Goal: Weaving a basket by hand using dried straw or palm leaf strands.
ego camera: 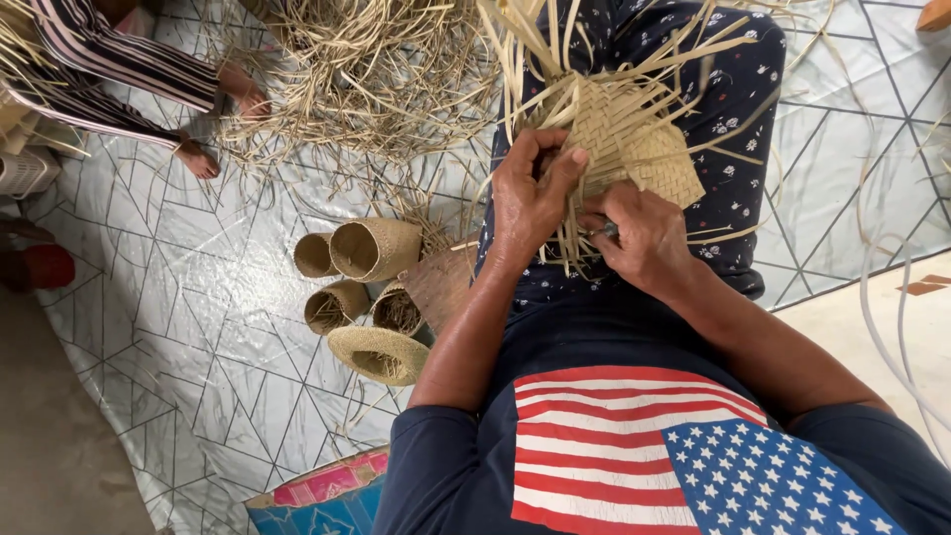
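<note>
1. One half-woven straw basket [634,139] sits on our lap, over the dark flowered trousers [733,109], with loose straw strips fanning up and out from its edge.
2. Our left hand [530,193] grips the near left side of the basket, its fingers [555,163] closed over the weave and strips.
3. Our right hand [644,238] sits just below the basket, touching it, its fingers curled shut around a few hanging strips.
4. Five finished woven baskets [371,248] lie clustered on the floor to our left, near our left forearm, most tipped on their sides with mouths showing.
5. A big pile of loose straw [367,69] spreads on the floor beyond them, just beside the basket in hand.
6. The floor carries a pale sheet with a line pattern [178,327].
7. Another person's bare feet [218,119] and striped trouser legs rest at the far left, touching the edge of the straw pile.
8. A blue and pink box [317,500] lies at the near edge.
</note>
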